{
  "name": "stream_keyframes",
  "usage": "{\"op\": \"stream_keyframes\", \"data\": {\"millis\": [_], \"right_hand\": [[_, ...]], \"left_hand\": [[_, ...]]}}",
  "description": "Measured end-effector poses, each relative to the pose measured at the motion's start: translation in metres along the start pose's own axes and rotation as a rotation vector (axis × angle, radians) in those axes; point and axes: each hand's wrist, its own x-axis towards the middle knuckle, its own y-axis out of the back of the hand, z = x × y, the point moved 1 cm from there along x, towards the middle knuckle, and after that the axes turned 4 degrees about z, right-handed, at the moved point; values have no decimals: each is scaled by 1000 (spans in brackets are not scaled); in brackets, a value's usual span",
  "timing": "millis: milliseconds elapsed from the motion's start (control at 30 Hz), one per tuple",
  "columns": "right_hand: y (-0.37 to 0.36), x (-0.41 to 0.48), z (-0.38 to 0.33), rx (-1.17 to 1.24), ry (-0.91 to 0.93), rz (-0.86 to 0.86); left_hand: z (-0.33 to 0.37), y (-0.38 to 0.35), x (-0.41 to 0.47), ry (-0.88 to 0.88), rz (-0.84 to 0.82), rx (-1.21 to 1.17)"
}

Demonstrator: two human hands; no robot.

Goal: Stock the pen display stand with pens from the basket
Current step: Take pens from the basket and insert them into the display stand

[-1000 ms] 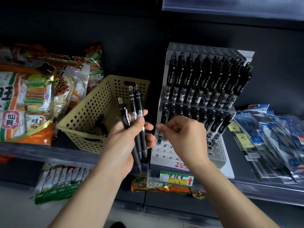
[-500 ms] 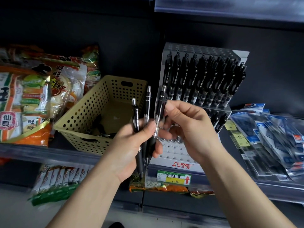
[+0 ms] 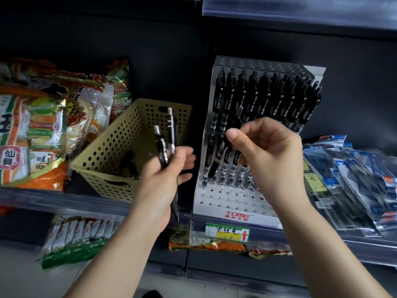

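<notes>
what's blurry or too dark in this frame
Head view: the pen pinched in the right hand is motion-smeared, the two pens in the left hand sharper; the blue packets and sachets are soft; the shelf back is dim.

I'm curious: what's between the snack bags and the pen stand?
The yellow basket, with the left hand gripping two pens before it, in the head view.
</notes>
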Motion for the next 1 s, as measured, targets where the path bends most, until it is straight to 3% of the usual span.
{"op": "stream_keyframes", "data": {"millis": [133, 333, 1000], "right_hand": [[-4, -5, 15, -231, 163, 88], [-11, -12, 30, -246, 237, 158], [-18, -15, 55, -525, 179, 9]], "left_hand": [[4, 5, 1, 46, 41, -92], [5, 3, -2, 61, -60, -126], [6, 0, -3, 113, -67, -184]]}}
